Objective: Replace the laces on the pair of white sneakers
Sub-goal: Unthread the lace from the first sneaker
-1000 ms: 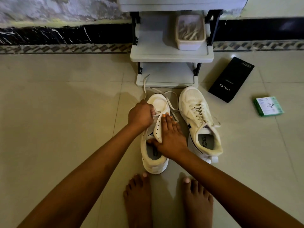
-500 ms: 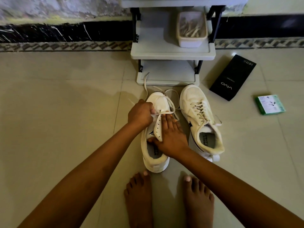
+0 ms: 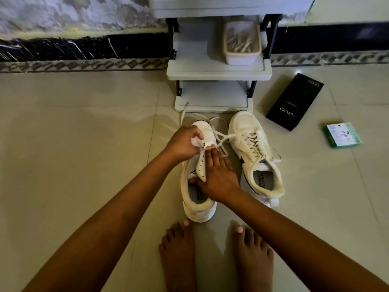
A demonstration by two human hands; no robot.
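Two white sneakers stand side by side on the tiled floor in front of my bare feet. The left sneaker (image 3: pixel 199 204) has most eyelets bare, and its white lace (image 3: pixel 219 137) trails loose over the toe toward the rack. My left hand (image 3: pixel 183 144) is curled over the toe end and pinches the lace at the lowest eyelets. My right hand (image 3: pixel 216 175) lies over the tongue and eyelet flap, fingers straight, thumb hooked at the shoe's opening. The right sneaker (image 3: pixel 255 152) is fully laced, and neither hand touches it.
A small white rack (image 3: pixel 219 74) stands just beyond the shoes, with a tub of laces (image 3: pixel 241 44) on its shelf. A black phone box (image 3: pixel 294 102) and a green box (image 3: pixel 342 134) lie on the floor to the right. My feet (image 3: pixel 216 256) are right behind the left sneaker.
My left hand has drawn the lace a little further through the lowest eyelets, so the loose loop over the toe has shifted. My right hand stays pressed on the tongue.
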